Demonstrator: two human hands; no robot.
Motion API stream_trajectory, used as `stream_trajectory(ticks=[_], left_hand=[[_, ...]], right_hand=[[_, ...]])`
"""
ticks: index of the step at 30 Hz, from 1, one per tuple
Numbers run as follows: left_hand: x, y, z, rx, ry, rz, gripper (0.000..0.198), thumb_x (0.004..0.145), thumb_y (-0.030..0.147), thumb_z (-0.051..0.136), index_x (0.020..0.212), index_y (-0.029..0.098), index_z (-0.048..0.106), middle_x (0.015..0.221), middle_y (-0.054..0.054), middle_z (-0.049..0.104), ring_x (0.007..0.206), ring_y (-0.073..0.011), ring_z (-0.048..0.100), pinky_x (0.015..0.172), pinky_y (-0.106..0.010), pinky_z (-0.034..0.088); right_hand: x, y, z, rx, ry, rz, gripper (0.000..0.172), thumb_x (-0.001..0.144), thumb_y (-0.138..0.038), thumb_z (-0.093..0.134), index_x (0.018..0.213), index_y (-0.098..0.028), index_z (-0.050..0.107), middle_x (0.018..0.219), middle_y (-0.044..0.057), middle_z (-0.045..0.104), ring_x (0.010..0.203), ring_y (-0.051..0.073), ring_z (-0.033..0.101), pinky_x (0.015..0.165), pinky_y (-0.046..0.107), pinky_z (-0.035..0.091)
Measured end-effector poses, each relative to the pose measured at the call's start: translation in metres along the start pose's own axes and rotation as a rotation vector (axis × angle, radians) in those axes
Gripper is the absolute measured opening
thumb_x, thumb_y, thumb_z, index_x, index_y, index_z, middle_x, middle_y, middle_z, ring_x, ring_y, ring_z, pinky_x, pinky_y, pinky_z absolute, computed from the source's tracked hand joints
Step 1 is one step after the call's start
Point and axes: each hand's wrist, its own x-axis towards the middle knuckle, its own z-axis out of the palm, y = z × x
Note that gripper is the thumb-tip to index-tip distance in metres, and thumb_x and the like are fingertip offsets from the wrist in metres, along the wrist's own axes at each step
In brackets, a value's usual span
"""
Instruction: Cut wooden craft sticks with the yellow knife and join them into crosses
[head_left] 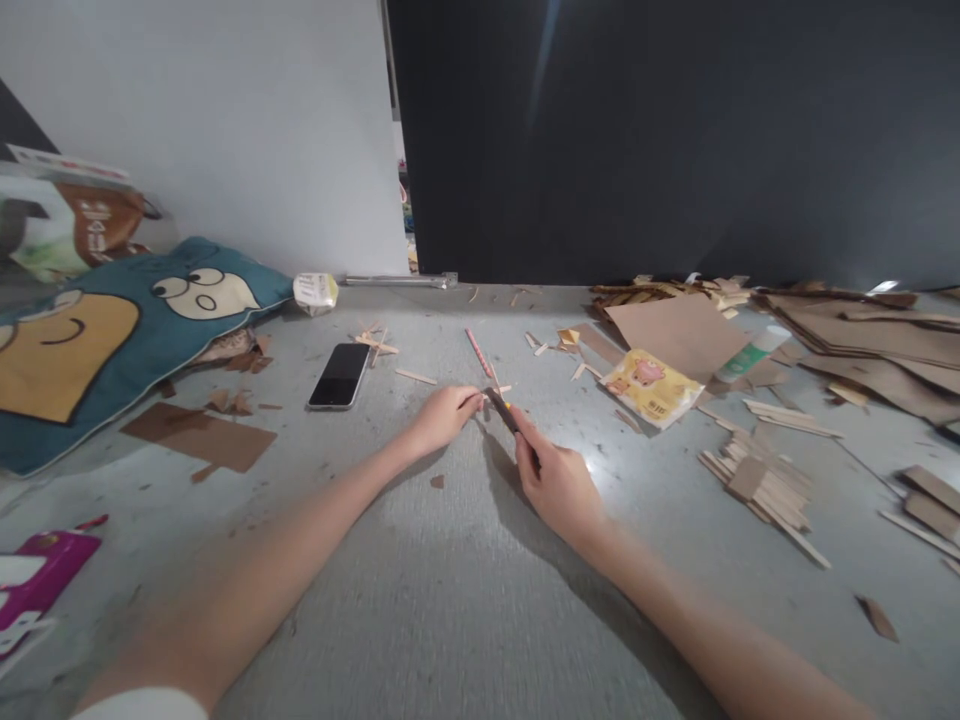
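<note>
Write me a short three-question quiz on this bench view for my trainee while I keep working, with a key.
1. Which hand grips the dark, narrow tool?
2. True or false: the black-faced, rectangular phone lies on the grey tabletop, to the left of the tool in the view.
3. Which is nearest to the yellow, cartoon-printed flat packet?
A) the teal cloth cushion
B) the white-and-green cylindrical tube
C) the phone

Key:
1. The right hand.
2. True.
3. B.
</note>
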Motion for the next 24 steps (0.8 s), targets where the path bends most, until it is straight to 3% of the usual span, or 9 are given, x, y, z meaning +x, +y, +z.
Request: stream_trajectory(ticks=[24], left_hand=[[-0.0077,0.0005,0.0043,0.056,0.036,0.042,0.037,0.106,0.038,0.043,0.076,0.02,0.054,0.068,0.0,0.058,0.066,-0.0165,0.052,0.065,-0.026,0.03]], right_hand=[[0.0003,-0.002,0.0055,-0.086,-0.007,-0.04,0.053,0.102,-0.03,0.038,0.149,-0.016,0.06,0.052,0.002,0.065,0.037,0.013,0.051,0.045,0.025,0.025]])
